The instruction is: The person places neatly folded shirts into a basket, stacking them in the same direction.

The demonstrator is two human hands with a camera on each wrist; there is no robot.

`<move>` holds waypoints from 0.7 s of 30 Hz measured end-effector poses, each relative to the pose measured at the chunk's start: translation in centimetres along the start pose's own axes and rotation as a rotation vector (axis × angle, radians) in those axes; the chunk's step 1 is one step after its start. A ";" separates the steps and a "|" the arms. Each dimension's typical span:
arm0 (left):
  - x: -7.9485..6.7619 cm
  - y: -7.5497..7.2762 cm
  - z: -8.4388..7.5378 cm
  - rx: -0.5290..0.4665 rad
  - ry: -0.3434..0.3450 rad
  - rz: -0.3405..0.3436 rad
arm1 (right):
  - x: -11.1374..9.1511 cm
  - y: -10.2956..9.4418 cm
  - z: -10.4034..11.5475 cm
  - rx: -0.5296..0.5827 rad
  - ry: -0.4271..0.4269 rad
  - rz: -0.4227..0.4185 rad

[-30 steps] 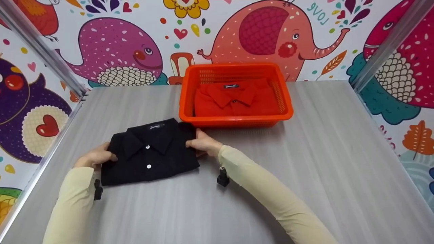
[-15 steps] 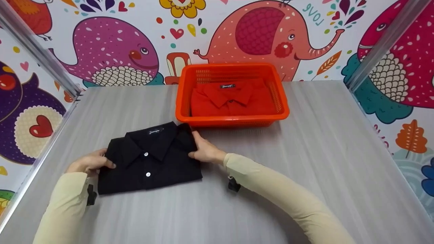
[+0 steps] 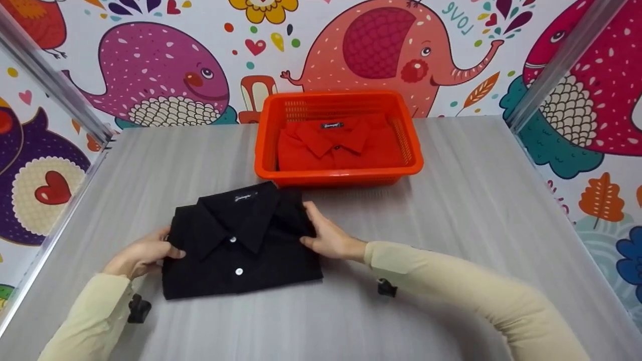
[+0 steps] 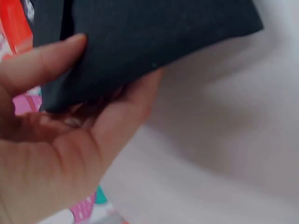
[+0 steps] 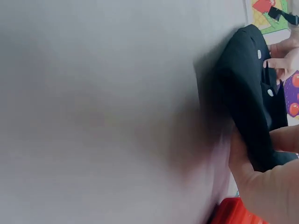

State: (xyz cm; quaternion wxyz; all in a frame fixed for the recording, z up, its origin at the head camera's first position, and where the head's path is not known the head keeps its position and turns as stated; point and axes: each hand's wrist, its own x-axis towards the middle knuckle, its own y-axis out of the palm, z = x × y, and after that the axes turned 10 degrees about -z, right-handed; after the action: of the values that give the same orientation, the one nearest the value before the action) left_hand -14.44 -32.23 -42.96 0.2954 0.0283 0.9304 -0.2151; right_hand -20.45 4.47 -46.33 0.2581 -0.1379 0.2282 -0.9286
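A folded black shirt (image 3: 241,240) with a collar and white buttons is held between both hands above the table, in front of the basket. My left hand (image 3: 145,254) grips its left edge, thumb on top; in the left wrist view the fingers (image 4: 126,105) go under the cloth. At the opposite edge, my right hand (image 3: 331,235) pinches the shirt, thumb above and fingers (image 5: 239,156) beneath in the right wrist view. Behind, an orange basket (image 3: 341,174) contains a folded red shirt (image 3: 346,150).
Grey wood-look table (image 3: 461,200) extends to both sides of the basket. Cartoon-printed wall panels (image 3: 165,65) enclose it at the back and sides, with metal posts (image 3: 556,70) in the corners.
Both hands have carried the black shirt rightward and nearer the front edge, away from the basket's front. The basket and red shirt stay where they were on the table.
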 end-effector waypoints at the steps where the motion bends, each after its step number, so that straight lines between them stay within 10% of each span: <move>1: -0.2 0.6 -0.2 -0.028 0.009 -0.006 | -0.4 -0.5 -0.2 0.010 -0.008 -0.010; 21: -1.6 11.6 -6.1 -0.178 0.289 -0.041 | -10.3 -11.2 -2.9 0.018 -0.010 -0.178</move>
State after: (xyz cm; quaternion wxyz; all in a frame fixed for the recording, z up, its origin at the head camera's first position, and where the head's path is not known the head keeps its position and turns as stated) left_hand -14.31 -19.09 -42.04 0.1553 0.0138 0.9790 -0.1316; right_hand -17.69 19.65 -44.74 0.1767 -0.1599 0.2053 -0.9492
